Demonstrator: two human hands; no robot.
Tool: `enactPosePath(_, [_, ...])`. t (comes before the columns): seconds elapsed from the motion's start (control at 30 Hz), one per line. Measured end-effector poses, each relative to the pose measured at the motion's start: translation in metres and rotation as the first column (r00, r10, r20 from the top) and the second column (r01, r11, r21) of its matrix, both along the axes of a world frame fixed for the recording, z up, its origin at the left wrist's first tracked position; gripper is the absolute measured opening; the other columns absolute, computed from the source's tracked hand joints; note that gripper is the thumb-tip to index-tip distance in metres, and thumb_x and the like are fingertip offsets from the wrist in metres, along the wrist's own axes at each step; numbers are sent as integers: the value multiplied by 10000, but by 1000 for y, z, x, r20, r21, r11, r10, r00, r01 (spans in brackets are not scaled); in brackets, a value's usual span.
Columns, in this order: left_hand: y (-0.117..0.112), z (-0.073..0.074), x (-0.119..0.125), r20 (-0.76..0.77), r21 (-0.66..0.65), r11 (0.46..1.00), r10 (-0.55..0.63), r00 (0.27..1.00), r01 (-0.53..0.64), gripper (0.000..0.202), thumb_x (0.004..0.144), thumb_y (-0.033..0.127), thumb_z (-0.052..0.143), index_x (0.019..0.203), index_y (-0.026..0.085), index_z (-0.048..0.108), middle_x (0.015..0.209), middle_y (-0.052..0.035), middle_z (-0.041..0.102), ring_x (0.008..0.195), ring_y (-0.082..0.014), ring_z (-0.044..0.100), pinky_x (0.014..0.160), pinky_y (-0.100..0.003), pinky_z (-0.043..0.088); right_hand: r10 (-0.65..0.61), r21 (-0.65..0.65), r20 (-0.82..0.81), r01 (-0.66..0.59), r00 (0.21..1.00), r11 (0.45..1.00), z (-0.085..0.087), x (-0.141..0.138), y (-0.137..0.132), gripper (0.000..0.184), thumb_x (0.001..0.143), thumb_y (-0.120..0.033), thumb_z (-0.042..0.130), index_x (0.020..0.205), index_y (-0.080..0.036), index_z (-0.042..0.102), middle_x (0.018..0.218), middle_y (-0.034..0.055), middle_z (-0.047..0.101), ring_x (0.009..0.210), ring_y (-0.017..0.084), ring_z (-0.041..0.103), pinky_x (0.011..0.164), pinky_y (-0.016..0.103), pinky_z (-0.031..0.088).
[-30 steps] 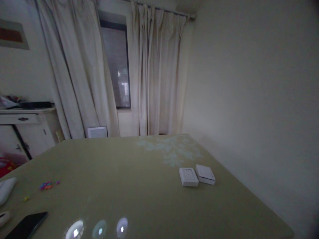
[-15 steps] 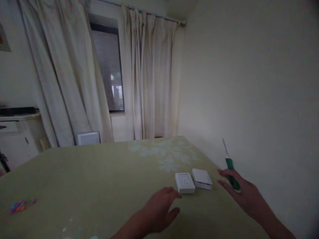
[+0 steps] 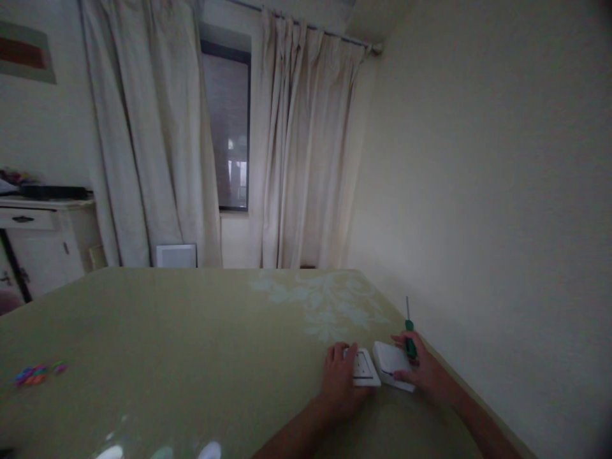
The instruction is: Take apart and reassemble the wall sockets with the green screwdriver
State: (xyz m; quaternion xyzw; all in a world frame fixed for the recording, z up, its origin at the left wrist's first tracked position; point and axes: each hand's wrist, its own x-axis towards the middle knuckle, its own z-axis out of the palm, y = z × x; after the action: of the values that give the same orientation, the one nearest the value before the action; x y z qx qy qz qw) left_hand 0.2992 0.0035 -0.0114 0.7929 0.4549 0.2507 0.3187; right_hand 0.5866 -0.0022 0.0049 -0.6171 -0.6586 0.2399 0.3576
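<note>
On the table's right side, two white square boxes lie side by side. My left hand (image 3: 340,379) is closed round the left edge of the wall socket (image 3: 366,370), whose slotted face points up. My right hand (image 3: 421,363) keeps a green-handled screwdriver (image 3: 410,338) in its grasp, the metal shaft pointing up and away. Fingers of that same hand also touch the right edge of the second white box (image 3: 389,360), which has a plain top. The undersides of both boxes are hidden.
A pale green table (image 3: 191,331) with a floral print spreads out ahead. Small colourful pieces (image 3: 32,375) lie at the far left. The wall (image 3: 478,223) runs close along the right edge. Curtains (image 3: 310,146) and a white cabinet (image 3: 43,236) stand beyond.
My left hand has reached forward and taken hold of the socket. My right hand has moved left with the screwdriver, down onto the other white box. The view has turned slightly left.
</note>
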Motion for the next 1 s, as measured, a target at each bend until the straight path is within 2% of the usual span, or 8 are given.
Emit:
enactPosePath(0.1, [-2,1,-9,-5,10,1000,5,1000,-5,1072,701,557,865,1601,127,473,1592,-203,488,1461,-409,402,1261,-441,301,32,17,22,-32,999,999,7,-5,-3,756,609,-565,896,1204,-253,547,1309,191,707,1254,420,673,991,518,571])
enactPosePath(0.23, [-10,3,-42,-21,36,999,16,1000,-15,869,712,546,855,1452,182,581,1473,-184,572,1353,-403,482,1192,-464,360,61,20,42,-62,997,998,11,-25,-9,697,609,-506,898,1170,-240,582,1207,138,731,1156,389,695,972,498,562])
enactPosePath(0.37, [-27,1,-95,-55,82,995,57,997,-53,744,707,462,859,1341,170,605,1362,-179,612,1275,-389,531,1125,-457,411,156,0,36,-156,987,988,7,-64,-10,685,623,-493,880,1182,-237,577,1210,121,708,1137,364,673,975,470,535])
enactPosePath(0.53, [-50,-3,-173,-46,79,991,108,993,-105,685,693,378,858,1295,190,592,1279,-159,644,1194,-372,581,1050,-444,483,267,-72,54,-263,962,962,6,-122,-10,711,636,-481,901,1211,-236,562,1179,98,682,1045,316,646,880,395,511])
enactPosePath(0.67, [-47,5,-221,24,32,968,250,968,-250,686,704,414,826,1302,172,590,1243,-169,670,1177,-382,615,1047,-464,502,312,-70,97,-306,945,949,11,-161,-7,686,653,-442,908,1219,-238,577,1099,65,679,958,278,619,833,368,483])
enactPosePath(0.83, [-28,15,-239,79,-89,934,354,932,-347,781,596,460,856,1275,154,621,1244,-176,700,1234,-418,622,1073,-474,509,323,-69,88,-318,942,946,10,-181,-3,646,704,-412,880,1259,-242,595,1216,91,684,1052,310,634,902,411,490])
enactPosePath(0.9, [-25,13,-240,118,-131,927,366,923,-351,810,596,470,861,1299,148,618,1266,-178,698,1256,-415,626,1078,-466,516,316,-54,51,-314,947,948,5,-180,-5,654,711,-428,880,1267,-241,593,1289,111,673,1128,334,631,968,447,488])
enactPosePath(1.0, [-23,5,-242,179,-116,917,398,900,-382,848,543,444,895,1289,153,618,1368,-198,660,1321,-428,595,1146,-495,469,314,-22,-16,-314,949,949,-3,-176,-9,673,697,-449,906,1259,-251,593,1383,130,644,1229,357,606,1058,481,464])
